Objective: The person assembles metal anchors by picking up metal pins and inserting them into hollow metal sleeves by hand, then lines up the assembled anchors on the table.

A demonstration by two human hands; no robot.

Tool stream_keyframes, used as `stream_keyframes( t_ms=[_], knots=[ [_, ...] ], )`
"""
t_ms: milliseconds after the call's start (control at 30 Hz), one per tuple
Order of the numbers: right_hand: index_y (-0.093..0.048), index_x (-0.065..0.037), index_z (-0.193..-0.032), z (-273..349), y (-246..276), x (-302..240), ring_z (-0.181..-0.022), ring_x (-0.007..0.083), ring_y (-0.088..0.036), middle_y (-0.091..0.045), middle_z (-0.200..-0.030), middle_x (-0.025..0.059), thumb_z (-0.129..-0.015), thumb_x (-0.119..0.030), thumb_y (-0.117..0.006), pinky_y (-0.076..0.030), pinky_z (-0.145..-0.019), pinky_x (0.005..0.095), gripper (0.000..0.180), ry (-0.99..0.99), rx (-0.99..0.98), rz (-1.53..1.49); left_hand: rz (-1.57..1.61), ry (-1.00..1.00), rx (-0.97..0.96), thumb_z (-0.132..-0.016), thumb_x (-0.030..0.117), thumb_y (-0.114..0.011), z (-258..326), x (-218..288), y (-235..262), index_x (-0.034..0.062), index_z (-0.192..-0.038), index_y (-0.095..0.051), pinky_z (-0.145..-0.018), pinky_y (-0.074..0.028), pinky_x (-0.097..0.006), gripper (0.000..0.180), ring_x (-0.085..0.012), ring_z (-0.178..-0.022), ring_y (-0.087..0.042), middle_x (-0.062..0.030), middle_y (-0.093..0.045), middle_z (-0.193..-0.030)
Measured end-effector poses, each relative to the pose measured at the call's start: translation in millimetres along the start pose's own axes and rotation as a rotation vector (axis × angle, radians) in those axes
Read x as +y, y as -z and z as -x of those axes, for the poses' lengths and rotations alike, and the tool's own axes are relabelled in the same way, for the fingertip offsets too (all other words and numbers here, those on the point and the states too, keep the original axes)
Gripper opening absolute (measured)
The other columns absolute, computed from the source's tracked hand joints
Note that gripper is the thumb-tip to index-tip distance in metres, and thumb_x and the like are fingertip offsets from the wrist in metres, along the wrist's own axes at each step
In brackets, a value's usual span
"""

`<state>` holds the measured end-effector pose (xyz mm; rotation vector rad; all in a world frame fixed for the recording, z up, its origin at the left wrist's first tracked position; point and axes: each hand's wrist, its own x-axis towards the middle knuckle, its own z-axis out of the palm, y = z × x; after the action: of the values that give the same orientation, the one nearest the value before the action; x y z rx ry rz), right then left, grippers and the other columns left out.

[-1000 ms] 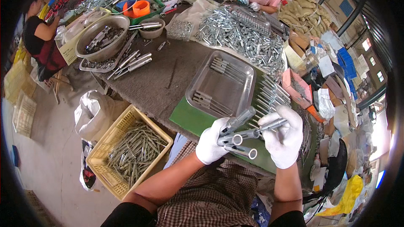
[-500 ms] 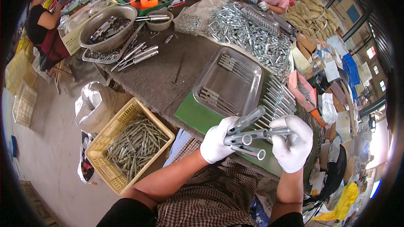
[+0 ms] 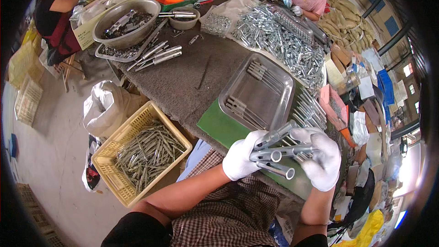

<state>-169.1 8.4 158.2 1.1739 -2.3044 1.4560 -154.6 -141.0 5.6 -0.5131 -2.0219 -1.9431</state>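
Left hand (image 3: 241, 159), white-gloved, closed around a bundle of shiny hollow steel tubes (image 3: 274, 154); open tube ends facing lower right. Right hand (image 3: 323, 160), also white-gloved, closed on the far ends of the same bundle, just beside the left. Both held just above the near edge of the grey-topped bench (image 3: 183, 78). Directly beyond the hands: green mat (image 3: 219, 126) carrying a rectangular stainless steel tray (image 3: 279, 110) with a few tubes inside. Beyond the right hand: row of loose steel tubes (image 3: 311, 110) on the bench. Below and left of the left hand: yellow plastic crate (image 3: 120, 142) of long metal rods on the floor.
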Motion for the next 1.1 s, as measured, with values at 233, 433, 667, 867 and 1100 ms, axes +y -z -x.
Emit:
stream_keyframes(
  t_ms=[233, 433, 667, 867, 1100],
  knots=[
    [-0.047, 0.001, -0.123, -4, 0, 18, -0.091, 0.025, -0.064, -0.063, -0.101, 0.0203, -0.071, 0.013, -0.058, -0.051, -0.076, 0.0336, 0.055, -0.02, -0.029, -0.169, 0.006, 0.063, 0.041, -0.069, 0.019, -0.078, -5, 7, 0, 0.0055, -0.118, -0.042, -0.072, -0.051, -0.033, 0.062, -0.0256, -0.081, -0.063, -0.0125, -0.062, -0.093],
    [-0.052, 0.001, -0.109, 0, 0, 15, -0.088, 0.0208, -0.064, -0.065, -0.096, 0.0169, -0.069, 0.013, -0.061, -0.051, -0.075, 0.0308, 0.043, -0.159, 0.045, -0.096, 0.0, 0.078, 0.077, -0.071, 0.023, -0.076, -5, 4, -5, 0.006, -0.119, -0.04, -0.067, -0.053, -0.038, 0.062, -0.0338, -0.08, -0.066, -0.0167, -0.064, -0.091],
    [-0.055, 0.003, -0.1, -11, -3, 28, -0.091, 0.0199, -0.059, -0.062, -0.097, 0.0144, -0.079, -0.001, -0.059, -0.048, -0.079, 0.0324, 0.022, -0.067, 0.063, -0.158, 0.059, 0.048, 0.087, -0.07, 0.022, -0.076, -2, -1, -6, 0.0071, -0.119, -0.04, -0.069, -0.053, -0.038, 0.063, -0.0334, -0.081, -0.066, -0.0156, -0.064, -0.093],
    [-0.06, -0.005, -0.105, -40, -35, 87, -0.081, 0.0177, -0.064, -0.066, -0.09, 0.0101, -0.084, -0.014, -0.061, -0.049, -0.076, 0.0276, 0.023, -0.406, -0.061, 0.279, -0.017, -0.083, 0.028, -0.066, 0.014, -0.077, 0, 1, 1, 0.007, -0.12, -0.044, -0.07, -0.052, -0.035, 0.063, -0.0294, -0.079, -0.064, -0.012, -0.062, -0.094],
    [-0.058, -0.011, -0.108, -59, -62, 144, -0.086, 0.0307, -0.064, -0.066, -0.092, 0.0141, -0.081, -0.014, -0.06, -0.05, -0.077, 0.0372, 0.028, -0.43, -0.313, 0.466, -0.033, -0.044, -0.018, -0.067, 0.016, -0.077, -5, 2, 0, 0.0064, -0.119, -0.046, -0.071, -0.05, -0.035, 0.061, -0.0286, -0.079, -0.062, -0.0128, -0.059, -0.094]
  ],
)
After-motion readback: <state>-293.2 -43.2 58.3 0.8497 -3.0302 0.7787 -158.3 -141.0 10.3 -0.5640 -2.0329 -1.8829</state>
